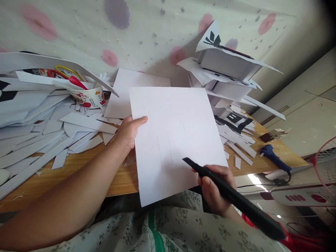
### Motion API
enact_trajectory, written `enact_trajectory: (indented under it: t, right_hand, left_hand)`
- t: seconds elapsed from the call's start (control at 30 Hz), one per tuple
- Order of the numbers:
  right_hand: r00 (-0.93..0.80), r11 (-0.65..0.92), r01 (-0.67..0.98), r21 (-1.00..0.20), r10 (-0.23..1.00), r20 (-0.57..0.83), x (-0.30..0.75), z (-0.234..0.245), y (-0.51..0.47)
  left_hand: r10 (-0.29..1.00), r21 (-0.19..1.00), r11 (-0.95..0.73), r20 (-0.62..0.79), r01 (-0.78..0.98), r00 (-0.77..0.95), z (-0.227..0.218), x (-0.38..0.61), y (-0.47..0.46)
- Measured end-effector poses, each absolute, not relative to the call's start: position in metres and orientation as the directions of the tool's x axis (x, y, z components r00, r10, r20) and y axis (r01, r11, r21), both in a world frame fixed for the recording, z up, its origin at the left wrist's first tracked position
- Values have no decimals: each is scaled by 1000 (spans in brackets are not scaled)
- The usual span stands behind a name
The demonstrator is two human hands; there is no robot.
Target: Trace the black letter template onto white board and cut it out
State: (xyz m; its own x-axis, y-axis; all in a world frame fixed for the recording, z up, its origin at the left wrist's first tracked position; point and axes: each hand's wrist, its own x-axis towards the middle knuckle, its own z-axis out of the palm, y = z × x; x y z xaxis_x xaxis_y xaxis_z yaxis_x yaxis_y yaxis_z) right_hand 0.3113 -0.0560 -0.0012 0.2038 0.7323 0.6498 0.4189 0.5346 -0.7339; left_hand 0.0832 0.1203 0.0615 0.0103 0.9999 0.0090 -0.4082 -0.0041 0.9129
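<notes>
A large white foam board sheet (175,136) is held up over the front edge of the wooden table (78,168). My left hand (128,131) grips its left edge, thumb lying on the face. My right hand (216,189) is closed round a long black utility knife (231,196), whose tip rests against the sheet's lower right part. Faint scored lines mark the sheet's surface.
White offcut strips (39,147) litter the table's left side. A paper cup (88,96) with red-handled scissors stands behind them. Folded white boxes (225,70) are stacked at the back right. A blue glue gun (274,157) lies at the right edge. A fan (325,164) stands on the floor.
</notes>
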Motion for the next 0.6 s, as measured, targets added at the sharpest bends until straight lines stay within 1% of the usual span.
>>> enact_trajectory:
  t: [0.1, 0.13, 0.2, 0.23, 0.3, 0.37, 0.43, 0.6]
  right_hand:
    - [119, 458, 144, -877, 872, 475, 320, 9, -45]
    - [66, 422, 117, -899, 900, 431, 321, 13, -42]
    - [-57, 396, 164, -904, 918, 392, 322, 22, -37]
    - [-131, 414, 210, -886, 910, 394, 321, 26, -35]
    - [-279, 487, 273, -830, 865, 416, 319, 34, -29]
    - [-396, 551, 263, -792, 810, 432, 317, 41, -22]
    - [-460, 578, 237, -781, 774, 434, 316, 44, -15]
    - [-523, 605, 302, -737, 752, 403, 316, 45, -7]
  left_hand:
    - [999, 920, 7, 10, -392, 42, 61, 82, 121]
    - [999, 921, 7, 12, -389, 46, 61, 82, 121]
    - [998, 921, 12, 13, -389, 60, 60, 83, 121]
    - [998, 921, 16, 12, -390, 68, 60, 83, 122]
    - [996, 918, 30, 5, -396, 86, 58, 83, 122]
    - [995, 915, 42, -1, -401, 101, 57, 82, 123]
    - [993, 917, 49, -3, -395, 114, 55, 82, 123]
    - [992, 926, 26, 23, -376, 123, 51, 83, 125]
